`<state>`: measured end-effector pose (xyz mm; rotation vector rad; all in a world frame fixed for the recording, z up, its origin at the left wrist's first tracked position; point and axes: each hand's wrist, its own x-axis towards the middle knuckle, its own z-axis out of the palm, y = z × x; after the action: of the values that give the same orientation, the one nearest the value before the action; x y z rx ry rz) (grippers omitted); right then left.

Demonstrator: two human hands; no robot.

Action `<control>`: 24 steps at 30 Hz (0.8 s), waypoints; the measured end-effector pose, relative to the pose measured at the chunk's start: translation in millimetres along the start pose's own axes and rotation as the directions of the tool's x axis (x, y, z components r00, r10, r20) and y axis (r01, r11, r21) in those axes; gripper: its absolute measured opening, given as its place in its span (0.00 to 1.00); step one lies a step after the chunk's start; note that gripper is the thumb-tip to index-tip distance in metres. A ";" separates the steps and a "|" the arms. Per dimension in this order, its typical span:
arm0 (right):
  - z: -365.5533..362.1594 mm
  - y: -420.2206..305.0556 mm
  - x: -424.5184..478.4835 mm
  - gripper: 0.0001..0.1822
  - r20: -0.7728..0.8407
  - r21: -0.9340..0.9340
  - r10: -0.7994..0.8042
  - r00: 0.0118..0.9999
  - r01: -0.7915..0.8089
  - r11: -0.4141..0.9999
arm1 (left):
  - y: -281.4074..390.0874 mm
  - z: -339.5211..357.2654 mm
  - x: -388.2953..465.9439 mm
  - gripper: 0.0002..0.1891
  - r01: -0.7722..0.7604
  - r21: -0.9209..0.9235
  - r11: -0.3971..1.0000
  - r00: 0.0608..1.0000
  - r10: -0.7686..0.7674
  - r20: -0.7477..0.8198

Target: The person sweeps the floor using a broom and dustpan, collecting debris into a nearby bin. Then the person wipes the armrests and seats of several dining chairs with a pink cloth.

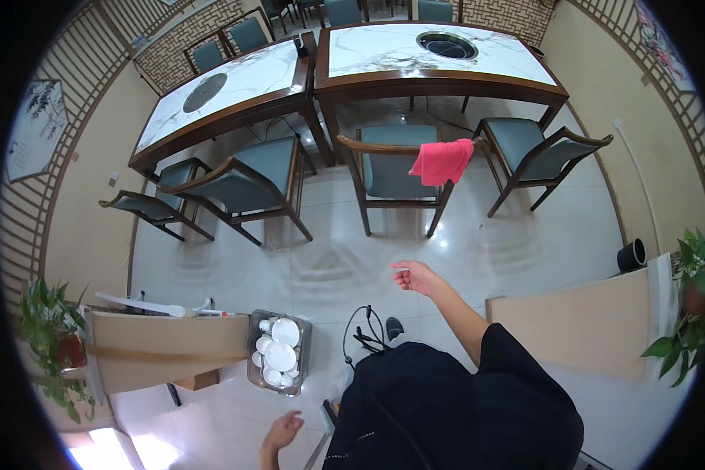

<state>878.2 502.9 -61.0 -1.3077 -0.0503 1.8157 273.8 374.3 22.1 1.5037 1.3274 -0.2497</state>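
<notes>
My right hand point(414, 277) reaches out over the tiled floor, fingers loosely apart and holding nothing. It is below a chair point(396, 161) with a pink cloth point(443, 161) draped over the right end of its wooden back rail. Low in the view, my left hand point(283, 430) hangs with its fingers slightly bent and nothing in it. Nearest to that hand, a grey plastic tub point(307, 346) stands on the floor at the end of a low partition. White plates point(285, 332) and small white dishes are stacked inside it.
Two marble-topped tables point(376, 50) with round inset burners stand ahead, with more padded chairs point(258, 170) before them. Low partitions point(170, 352) point(570, 323) flank me, with potted plants point(696, 294) at their outer ends. Black cables point(369, 338) loop beside my foot.
</notes>
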 end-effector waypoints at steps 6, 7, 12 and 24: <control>-24.2 -35.4 -4.2 0.15 -0.146 0.037 -0.142 0.979 0.149 0.988 | 155.5 -70.7 96.5 0.20 -0.181 0.268 0.946 0.981 0.193 -0.020; -26.1 -46.1 -6.4 0.16 -0.176 0.024 -0.159 0.971 0.166 0.986 | 168.2 -81.6 119.2 0.19 -0.217 0.317 0.923 0.973 0.232 -0.009; -36.5 -105.0 -35.4 0.17 -0.296 0.028 -0.344 0.891 0.368 0.929 | 272.8 -124.4 210.7 0.17 -0.426 0.354 0.833 0.897 0.439 0.046; -0.4 -178.9 -39.5 0.21 -0.575 -0.016 -0.464 0.674 0.558 0.830 | 473.7 -183.7 366.2 0.11 -0.778 -0.009 0.628 0.625 0.776 0.083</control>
<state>991.3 587.3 55.8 -1.4769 0.0452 0.8901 705.8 821.9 95.3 1.9302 0.4937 0.2433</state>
